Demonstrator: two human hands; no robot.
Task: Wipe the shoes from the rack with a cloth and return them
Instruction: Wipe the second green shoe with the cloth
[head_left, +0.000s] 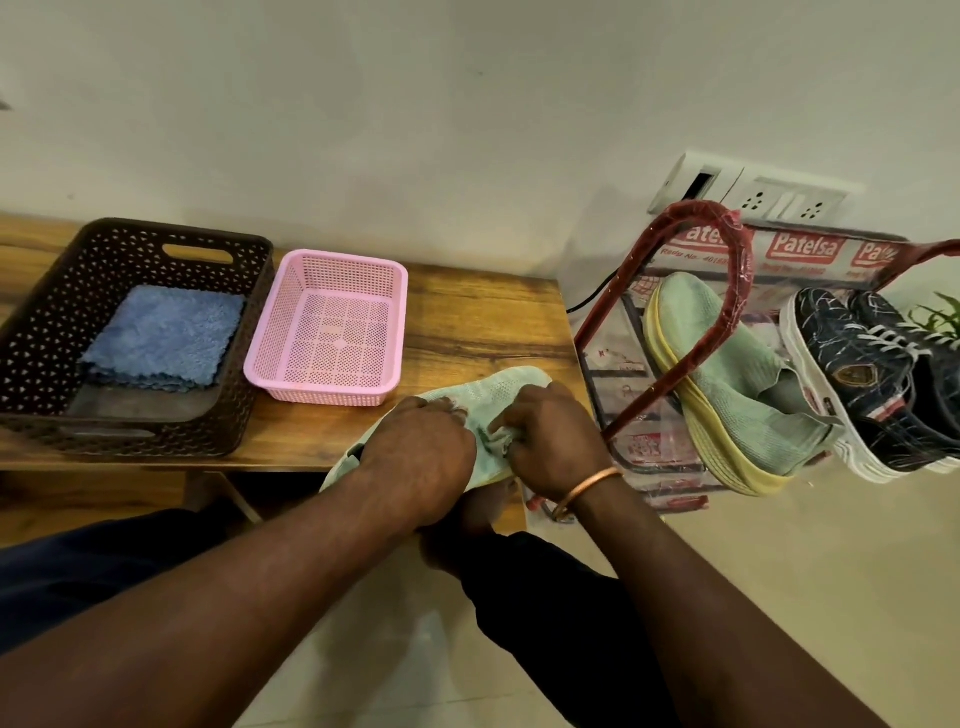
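Note:
A mint-green knit shoe (506, 383) lies at the near edge of the wooden table (467, 322), toe pointing away from me. My left hand (415, 449) covers its middle and grips it. My right hand (550, 441), with a copper bangle on the wrist, pinches the shoe's bunched fabric right beside the left hand. No cloth shows between my hands. The matching green shoe with a yellow sole (737, 379) leans on the red-framed shoe rack (735, 291) to the right. A pair of dark blue sneakers (872, 379) stands next to it.
A brown perforated basket (47, 312) at the table's left holds folded blue cloths (161, 338). A pink mesh basket (387, 322) stands empty beside it. Wall sockets (779, 200) sit behind the rack, and a green plant (943, 317) pokes in at the right edge.

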